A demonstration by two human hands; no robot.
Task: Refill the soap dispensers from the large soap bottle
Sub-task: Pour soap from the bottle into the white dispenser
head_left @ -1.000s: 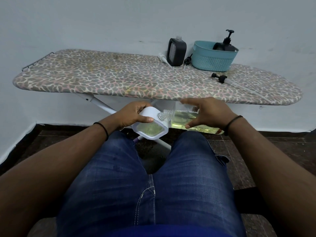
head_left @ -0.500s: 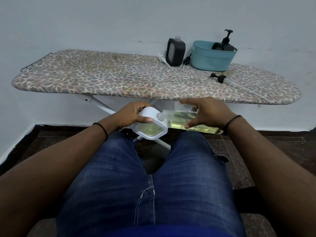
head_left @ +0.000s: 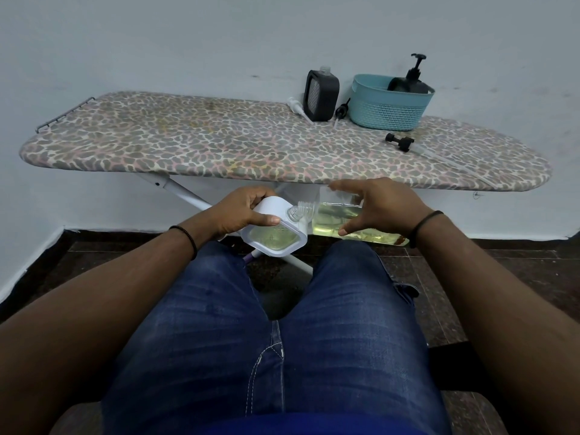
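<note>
Almost nothing has moved: left hand (head_left: pixel 243 211) fingers still clasp the white soap dispenser (head_left: pixel 276 233), right hand (head_left: pixel 379 208) fingers wrap the tipped large soap bottle (head_left: pixel 332 219), its neck at the dispenser's opening between both. Pour slowly, holding the mouths aligned.

No legible text, brand, number or sign anywhere. Faint moulded marks on white dispenser (head_left: pixel 273 234), too small to read. No readable label on large soap bottle (head_left: pixel 332 218).
</note>
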